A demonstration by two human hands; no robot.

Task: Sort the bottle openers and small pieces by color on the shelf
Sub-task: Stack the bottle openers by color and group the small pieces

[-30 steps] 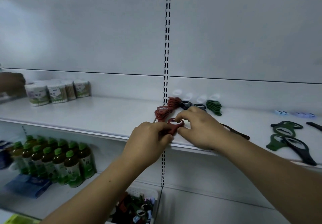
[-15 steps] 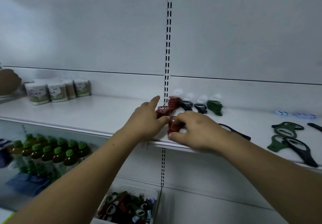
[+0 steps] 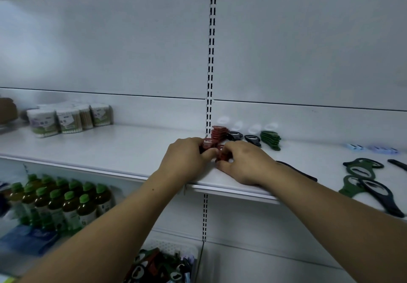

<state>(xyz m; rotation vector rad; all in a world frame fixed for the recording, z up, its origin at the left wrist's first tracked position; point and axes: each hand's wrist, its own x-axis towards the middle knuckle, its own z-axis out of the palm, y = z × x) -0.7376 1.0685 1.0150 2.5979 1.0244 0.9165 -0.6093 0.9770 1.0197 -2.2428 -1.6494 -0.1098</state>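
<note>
Can read no text, brand, number or sign anywhere. Can see pale printed labels on the round tubs (image 3: 45, 122) at the left end of the shelf (image 3: 110, 146) and on the green-capped bottles (image 3: 72, 203) one level down, but cannot make out a single letter on either, blurred and small as they are.

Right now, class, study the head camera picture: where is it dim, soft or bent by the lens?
Head view: light is dim and bluish throughout; the shelf edge bows, a wide-angle effect; the green-capped bottles and basket at the bottom look soft; the left hand and right hand, gripping red openers, are slightly blurred.
</note>
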